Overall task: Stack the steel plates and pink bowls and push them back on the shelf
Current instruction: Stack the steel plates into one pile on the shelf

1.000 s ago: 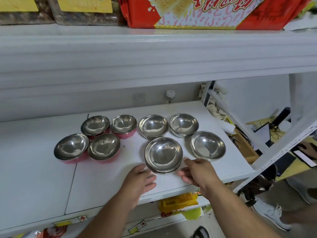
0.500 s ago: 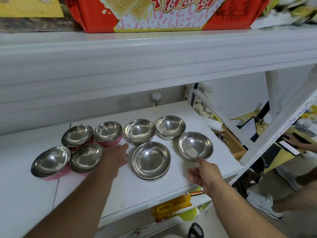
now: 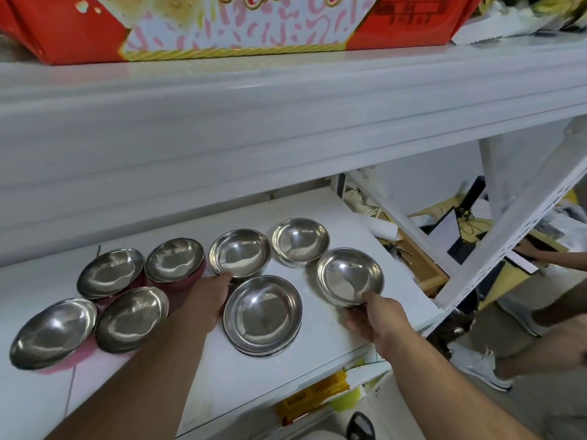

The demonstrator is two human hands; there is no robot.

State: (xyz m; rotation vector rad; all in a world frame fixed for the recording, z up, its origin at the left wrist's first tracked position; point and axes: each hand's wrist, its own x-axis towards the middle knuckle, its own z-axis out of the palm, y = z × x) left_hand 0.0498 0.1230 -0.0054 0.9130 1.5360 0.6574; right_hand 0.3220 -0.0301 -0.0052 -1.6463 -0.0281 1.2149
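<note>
Four pink bowls with steel insides sit on the white shelf (image 3: 317,350) at the left: near-left (image 3: 50,333), near-right (image 3: 131,319), back-left (image 3: 109,273), back-right (image 3: 174,260). To their right lie steel plates: a low stack (image 3: 262,314) in front, one plate (image 3: 239,252) behind it, another (image 3: 300,238) further back, and one (image 3: 349,274) at the right. My left hand (image 3: 208,301) pinches the near rim of the plate behind the stack. My right hand (image 3: 373,315) grips the right plate's near rim, thumb on top.
An upper shelf board (image 3: 286,115) hangs low over the plates, carrying a red box (image 3: 222,23). A slanted white shelf post (image 3: 514,223) stands at the right. Beyond it a person's legs and white shoe (image 3: 479,366). Yellow packets (image 3: 317,398) lie on the shelf below.
My left hand went from the front edge past the pink bowls to the back plate's rim. My right hand moved right from the stack and took hold of the right plate.
</note>
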